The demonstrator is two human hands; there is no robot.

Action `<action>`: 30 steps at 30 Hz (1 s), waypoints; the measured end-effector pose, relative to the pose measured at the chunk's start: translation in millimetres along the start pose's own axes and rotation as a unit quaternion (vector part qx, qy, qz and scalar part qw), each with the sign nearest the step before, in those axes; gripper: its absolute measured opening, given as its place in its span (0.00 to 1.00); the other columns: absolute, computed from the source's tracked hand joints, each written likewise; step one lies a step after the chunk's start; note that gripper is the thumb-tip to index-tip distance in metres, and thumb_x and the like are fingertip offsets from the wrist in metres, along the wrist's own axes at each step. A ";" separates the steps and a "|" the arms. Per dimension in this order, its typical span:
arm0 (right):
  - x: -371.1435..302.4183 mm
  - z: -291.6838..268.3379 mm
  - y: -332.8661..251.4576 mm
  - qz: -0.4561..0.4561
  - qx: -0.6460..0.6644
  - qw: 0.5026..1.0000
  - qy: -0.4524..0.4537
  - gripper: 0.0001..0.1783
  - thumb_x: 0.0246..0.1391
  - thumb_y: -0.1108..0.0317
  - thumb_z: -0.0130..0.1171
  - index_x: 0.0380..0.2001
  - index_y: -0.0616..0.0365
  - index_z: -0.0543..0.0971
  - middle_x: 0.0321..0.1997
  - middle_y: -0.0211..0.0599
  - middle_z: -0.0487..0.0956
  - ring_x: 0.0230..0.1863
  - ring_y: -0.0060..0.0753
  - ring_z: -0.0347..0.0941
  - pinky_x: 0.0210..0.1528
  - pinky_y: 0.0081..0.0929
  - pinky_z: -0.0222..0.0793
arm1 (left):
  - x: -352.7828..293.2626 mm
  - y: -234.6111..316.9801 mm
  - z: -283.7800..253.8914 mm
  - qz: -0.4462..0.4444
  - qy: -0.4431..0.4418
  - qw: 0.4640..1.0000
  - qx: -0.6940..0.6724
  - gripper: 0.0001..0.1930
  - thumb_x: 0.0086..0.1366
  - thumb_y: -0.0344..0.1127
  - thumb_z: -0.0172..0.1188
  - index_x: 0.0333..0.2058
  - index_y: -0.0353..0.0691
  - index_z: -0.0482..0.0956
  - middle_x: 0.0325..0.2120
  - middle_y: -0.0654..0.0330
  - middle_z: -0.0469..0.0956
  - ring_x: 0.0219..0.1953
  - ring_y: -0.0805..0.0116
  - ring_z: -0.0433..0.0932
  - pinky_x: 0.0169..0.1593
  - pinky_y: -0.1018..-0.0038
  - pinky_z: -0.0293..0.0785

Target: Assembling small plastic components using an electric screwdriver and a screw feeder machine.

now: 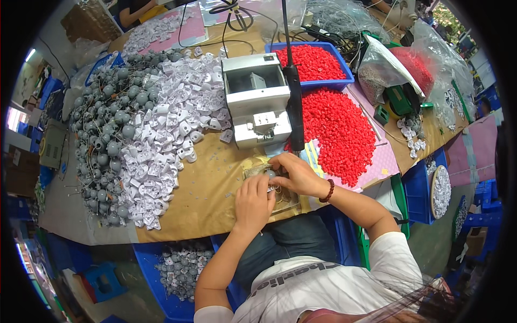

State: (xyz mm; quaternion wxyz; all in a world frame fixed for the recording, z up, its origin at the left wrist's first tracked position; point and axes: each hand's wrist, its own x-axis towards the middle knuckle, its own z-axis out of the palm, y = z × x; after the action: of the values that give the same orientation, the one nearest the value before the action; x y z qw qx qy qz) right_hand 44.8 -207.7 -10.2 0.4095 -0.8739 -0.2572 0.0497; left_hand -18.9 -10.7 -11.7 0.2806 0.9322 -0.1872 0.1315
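- Landmark: the machine [257,97], white metal; all places given from it.
- Task's thing: small grey ball [271,173], on the person's side of the machine, between both hands, above a flat plate [290,205].
- Step in hand: looks like two-handed fingertip work on the one ball; fine fitting or adjusting, as a judgement.
- Left hand [252,203]: nearer the person than the machine, fingers bent, tips close together at the ball's near side; pinch seems nearly closed, exact hold can't be told.
- Right hand [301,175]: just off the machine's near end, thumb and forefinger curved around the ball with a small gap; seems to have hold of it, contact partly hidden.
- Next move: seems to call for one hand steadying the ball while the other works finely; slipping looks the main risk.
- Direction: ball's visible side faces up; no pointing end readable. Long axis: can't tell, fingers cover the rest.
- Around: grey parts [113,148] and white caps [156,140] left of the machine, red pieces [342,134] right.
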 end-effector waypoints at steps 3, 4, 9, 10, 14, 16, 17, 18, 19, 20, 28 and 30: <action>-0.5 0.1 -1.6 0.016 0.018 1.000 0.009 0.29 0.51 0.66 0.76 0.55 0.59 0.76 0.43 0.40 0.78 0.42 0.42 0.76 0.44 0.34 0.74 | 8.5 6.3 -6.4 -0.015 -0.030 0.999 0.008 0.30 0.56 0.34 0.71 0.59 0.39 0.75 0.52 0.56 0.77 0.56 0.51 0.75 0.56 0.58 0.72; 0.1 -1.1 -2.0 0.020 0.026 0.999 0.004 0.30 0.51 0.66 0.75 0.56 0.58 0.76 0.43 0.40 0.78 0.43 0.42 0.77 0.45 0.34 0.75 | 9.3 6.4 -6.4 -0.014 -0.037 0.999 0.012 0.30 0.56 0.35 0.71 0.59 0.39 0.75 0.51 0.56 0.77 0.55 0.51 0.75 0.56 0.58 0.72; 19.3 -20.9 13.1 -0.064 0.099 0.982 0.149 0.24 0.54 0.74 0.69 0.55 0.58 0.76 0.45 0.35 0.77 0.42 0.26 0.75 0.37 0.24 0.72 | 11.2 2.5 -3.6 -0.001 -0.030 0.999 0.015 0.29 0.56 0.35 0.71 0.57 0.39 0.77 0.48 0.57 0.79 0.53 0.53 0.76 0.53 0.58 0.73; 30.7 -29.1 18.6 -0.065 0.039 0.970 0.233 0.25 0.55 0.73 0.68 0.57 0.61 0.75 0.48 0.41 0.76 0.48 0.35 0.73 0.45 0.31 0.70 | 9.4 2.3 -2.8 0.001 -0.027 1.000 0.016 0.28 0.56 0.34 0.71 0.56 0.39 0.78 0.47 0.57 0.80 0.53 0.53 0.76 0.53 0.58 0.73; 73.5 -52.6 57.5 0.029 0.000 0.935 0.354 0.29 0.59 0.72 0.65 0.63 0.65 0.70 0.57 0.51 0.75 0.58 0.48 0.72 0.60 0.38 0.67 | 17.1 1.8 0.2 0.014 -0.022 0.999 0.021 0.25 0.55 0.33 0.70 0.53 0.39 0.79 0.44 0.56 0.80 0.52 0.54 0.77 0.51 0.59 0.73; 85.0 -56.4 63.6 0.084 0.149 0.938 0.300 0.31 0.60 0.71 0.66 0.64 0.65 0.69 0.58 0.48 0.76 0.57 0.42 0.73 0.58 0.35 0.70 | 18.9 4.0 -0.6 0.009 -0.033 0.999 0.019 0.24 0.55 0.32 0.70 0.52 0.38 0.79 0.43 0.55 0.80 0.51 0.53 0.77 0.50 0.58 0.73; 87.0 -57.1 65.7 0.107 0.238 0.927 0.268 0.31 0.60 0.70 0.66 0.65 0.65 0.68 0.58 0.46 0.76 0.56 0.39 0.74 0.57 0.33 0.71 | 20.6 5.3 -0.7 0.009 -0.037 0.999 0.019 0.23 0.55 0.31 0.69 0.51 0.38 0.79 0.43 0.55 0.80 0.50 0.53 0.77 0.50 0.58 0.73; 89.0 -55.6 57.7 0.091 0.229 0.923 0.295 0.32 0.60 0.71 0.67 0.65 0.65 0.68 0.57 0.44 0.76 0.55 0.36 0.74 0.56 0.32 0.71 | 19.4 5.2 -0.2 0.002 -0.037 0.999 0.023 0.23 0.55 0.31 0.69 0.51 0.38 0.79 0.42 0.54 0.79 0.50 0.53 0.77 0.49 0.58 0.73; 89.0 -57.5 40.3 0.075 0.220 0.918 0.321 0.33 0.59 0.71 0.68 0.65 0.65 0.67 0.56 0.43 0.76 0.54 0.34 0.75 0.55 0.30 0.72 | 18.8 3.3 0.3 -0.003 -0.032 0.999 0.024 0.23 0.54 0.30 0.69 0.50 0.37 0.79 0.42 0.54 0.79 0.49 0.52 0.77 0.49 0.58 0.73; 89.9 -57.8 20.8 0.016 0.251 0.891 0.379 0.34 0.57 0.75 0.68 0.66 0.65 0.67 0.52 0.41 0.77 0.52 0.33 0.75 0.53 0.29 0.73 | 18.1 2.2 0.6 -0.008 -0.027 0.999 0.024 0.22 0.54 0.30 0.68 0.50 0.37 0.79 0.42 0.53 0.79 0.49 0.52 0.77 0.49 0.58 0.73; 101.3 -93.1 -82.2 -0.172 0.376 0.863 0.291 0.26 0.53 0.82 0.69 0.53 0.61 0.70 0.35 0.28 0.79 0.35 0.19 0.77 0.38 0.23 0.75 | 13.9 1.4 4.5 -0.016 0.013 0.999 -0.042 0.21 0.54 0.29 0.68 0.48 0.36 0.79 0.41 0.50 0.79 0.48 0.47 0.76 0.51 0.54 0.74; 116.3 -82.5 -81.7 -0.156 0.357 0.874 0.290 0.26 0.53 0.80 0.71 0.52 0.60 0.71 0.35 0.25 0.78 0.34 0.16 0.76 0.37 0.21 0.74 | 13.8 2.2 5.5 -0.028 0.018 0.999 -0.038 0.20 0.54 0.29 0.68 0.48 0.36 0.79 0.41 0.50 0.79 0.48 0.46 0.76 0.52 0.54 0.74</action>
State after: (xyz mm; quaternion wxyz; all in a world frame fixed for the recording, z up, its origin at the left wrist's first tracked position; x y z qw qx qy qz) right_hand 136.3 -164.1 119.2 0.7522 -0.5921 -0.2248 -0.1817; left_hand -6.7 -19.4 -10.2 0.3223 0.9233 -0.1610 0.1333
